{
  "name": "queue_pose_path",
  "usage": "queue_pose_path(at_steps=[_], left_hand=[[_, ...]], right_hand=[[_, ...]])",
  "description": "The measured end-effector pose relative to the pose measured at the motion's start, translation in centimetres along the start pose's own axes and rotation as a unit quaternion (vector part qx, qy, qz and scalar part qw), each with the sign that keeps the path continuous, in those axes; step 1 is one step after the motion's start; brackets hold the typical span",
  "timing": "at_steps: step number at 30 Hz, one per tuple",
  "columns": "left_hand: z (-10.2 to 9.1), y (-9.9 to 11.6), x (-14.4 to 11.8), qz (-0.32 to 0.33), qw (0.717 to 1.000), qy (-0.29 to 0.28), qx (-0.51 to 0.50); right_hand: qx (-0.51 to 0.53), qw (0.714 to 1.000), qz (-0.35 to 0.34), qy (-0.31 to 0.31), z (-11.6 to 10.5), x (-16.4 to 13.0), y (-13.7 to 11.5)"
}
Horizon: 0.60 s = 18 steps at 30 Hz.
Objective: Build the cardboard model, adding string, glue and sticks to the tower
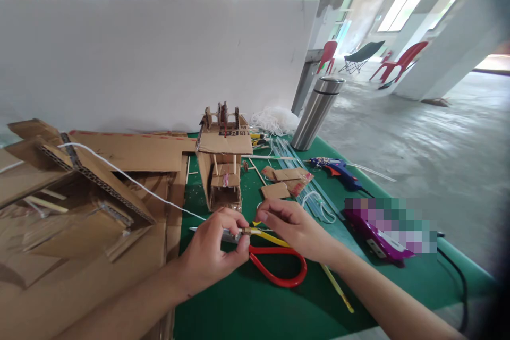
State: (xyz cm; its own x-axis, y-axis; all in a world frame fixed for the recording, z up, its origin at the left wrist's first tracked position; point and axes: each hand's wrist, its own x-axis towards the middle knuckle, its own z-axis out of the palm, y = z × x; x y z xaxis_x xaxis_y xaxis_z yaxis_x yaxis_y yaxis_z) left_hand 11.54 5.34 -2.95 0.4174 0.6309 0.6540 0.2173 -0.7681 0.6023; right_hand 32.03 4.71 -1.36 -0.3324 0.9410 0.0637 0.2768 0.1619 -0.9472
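- Green cloth covers the table point(279, 308), which stands against a white partition in a bare concrete hall with red chairs far off to the right.
- Head view: the left hand point(211, 255) is closed, thumb and fingers pinched on a small brown piece point(246, 231) at the end of a thin metal blade or rod; I cannot tell which.
- A white string point(131, 180) runs from that pinch up and left to a flat cardboard structure point(79, 191).
- The right hand point(292, 226) meets it from the other side, fingers curled and closed on the same small piece, wrist low over the cloth.
- Red-handled scissors point(279, 268) lie just under both hands; a yellow stick point(334, 284) slants beneath the right forearm.
- Behind stand a small cardboard model point(223, 164), a steel flask point(316, 111), a blue glue gun point(337, 170) and a purple device point(378, 234).
- Risk, as I judge it: the grip is tiny, so a pull on the taut string could slip the piece out, or the metal tip could nick a fingertip.
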Motion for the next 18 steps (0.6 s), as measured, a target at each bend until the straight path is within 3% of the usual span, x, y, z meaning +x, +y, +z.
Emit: queue_pose_path(at_steps=[4, 9, 12, 14, 16, 18], left_hand=[[-0.1, 0.0, 0.0, 0.000, 1.000, -0.006, -0.002], [0.0, -0.1, -0.1, 0.011, 1.000, -0.008, -0.009], [0.1, -0.2, -0.1, 0.004, 1.000, -0.005, -0.010], [0.1, -0.1, -0.1, -0.002, 1.000, -0.002, -0.008], [0.0, -0.1, -0.1, -0.002, 1.000, -0.002, -0.005], [0.0, -0.1, 0.0, 0.003, 1.000, -0.004, -0.006]], right_hand=[[-0.094, 0.992, -0.017, -0.078, -0.2, -0.3, -0.7], [-0.020, 0.984, 0.011, -0.176, -1.1, -0.5, -1.4], [-0.012, 0.967, 0.036, -0.253, -1.5, -0.4, -1.2], [0.048, 0.956, 0.031, -0.287, -1.6, -0.5, -0.7], [0.134, 0.951, 0.025, -0.277, -1.5, -0.6, -0.1], [0.199, 0.957, 0.015, -0.209, -1.2, -0.6, 0.5]])
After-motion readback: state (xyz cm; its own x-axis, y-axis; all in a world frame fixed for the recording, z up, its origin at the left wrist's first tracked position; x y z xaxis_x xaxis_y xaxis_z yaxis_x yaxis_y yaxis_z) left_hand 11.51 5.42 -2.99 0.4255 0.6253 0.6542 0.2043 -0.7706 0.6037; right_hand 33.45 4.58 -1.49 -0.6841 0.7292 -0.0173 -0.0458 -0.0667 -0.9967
